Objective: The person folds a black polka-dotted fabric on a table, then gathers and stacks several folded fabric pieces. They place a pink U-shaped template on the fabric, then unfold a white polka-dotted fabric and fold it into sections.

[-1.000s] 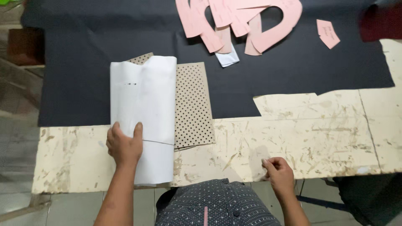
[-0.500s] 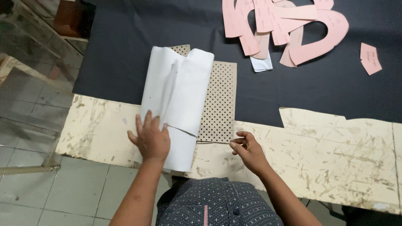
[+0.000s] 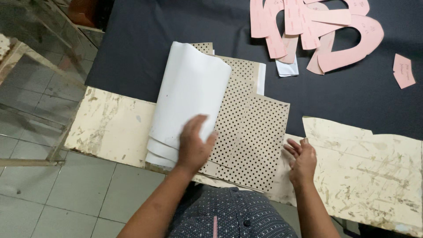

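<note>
- Left hand [image 3: 194, 143]: forearm comes up from the lower left; palm down, fingers spread flat on the near end of the white sheets [image 3: 187, 99]; it presses, nothing clenched; hand slightly blurred.
- Right hand [image 3: 302, 158]: forearm rises from the lower right; palm down, fingers loosely fanned toward the left; fingertips [image 3: 288, 147] at the right edge of the dotted fabric [image 3: 253, 132]; open, gripping nothing; cannot tell whether the tips touch the fabric or only the table.
- White sheets: several layers, edges stepped at the near end; long axis runs from the near table edge away toward the upper right; far end curled up in a hump; they lie over the left part of the dotted fabric.
- Dotted fabric: beige with dark dots, flat; long axis near-to-far, tilted the same way as the sheets; near end on the table [image 3: 110, 128], far end on the dark cloth [image 3: 145, 44].
- Table: cream top, scratched and stained; the dark cloth covers its far part.
- Pink patterns [image 3: 348, 48]: curved pieces heaped on the dark cloth at the far right, well apart from both hands; one small pink piece [image 3: 403, 70] lies alone to their right.
</note>
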`<state>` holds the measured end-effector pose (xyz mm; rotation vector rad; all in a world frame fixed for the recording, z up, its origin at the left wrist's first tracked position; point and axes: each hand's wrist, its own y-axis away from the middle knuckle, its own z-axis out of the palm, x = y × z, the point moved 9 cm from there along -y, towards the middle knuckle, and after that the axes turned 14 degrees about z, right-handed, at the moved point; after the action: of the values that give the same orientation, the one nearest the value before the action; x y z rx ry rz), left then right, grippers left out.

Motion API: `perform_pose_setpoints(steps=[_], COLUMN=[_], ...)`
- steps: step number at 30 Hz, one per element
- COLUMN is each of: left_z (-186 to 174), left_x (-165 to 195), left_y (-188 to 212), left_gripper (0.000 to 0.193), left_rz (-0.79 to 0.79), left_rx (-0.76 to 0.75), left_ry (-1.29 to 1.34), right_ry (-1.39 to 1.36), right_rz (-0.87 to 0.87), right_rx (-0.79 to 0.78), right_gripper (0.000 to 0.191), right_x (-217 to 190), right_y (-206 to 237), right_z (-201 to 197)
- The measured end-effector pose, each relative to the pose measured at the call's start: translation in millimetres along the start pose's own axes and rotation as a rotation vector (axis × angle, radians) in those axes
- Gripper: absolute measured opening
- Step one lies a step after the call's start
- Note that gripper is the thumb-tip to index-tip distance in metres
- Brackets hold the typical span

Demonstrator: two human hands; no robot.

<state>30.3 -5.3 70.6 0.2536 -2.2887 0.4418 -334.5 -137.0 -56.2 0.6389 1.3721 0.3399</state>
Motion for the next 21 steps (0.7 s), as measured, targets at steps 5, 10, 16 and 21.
perform_pose_setpoints(steps=[5, 10, 16, 21], left_z=[-72, -63, -81, -70], left_x=[-126, -145, -96, -130], left_y=[47, 49, 49, 58], left_gripper=[0.092, 0.055, 0.041, 0.053], left_rz=[-0.645, -0.693, -0.205, -0.416], left_rx=[0.167, 0.198, 0.350, 0.334], left_ry=[-0.143, 0.303, -0.130, 0.130], right_ry=[0.434, 0.773, 0.911, 0.890], right_rz=[-0.242, -0.070, -0.057, 0.006], right_rx=[-0.062, -0.358, -0.555, -0.589], right_gripper=[0.028, 0.035, 0.055, 0.067], right_x=[-24, 5, 26, 39], right_y=[36, 62, 101, 102], right_z=[20, 122, 202, 210])
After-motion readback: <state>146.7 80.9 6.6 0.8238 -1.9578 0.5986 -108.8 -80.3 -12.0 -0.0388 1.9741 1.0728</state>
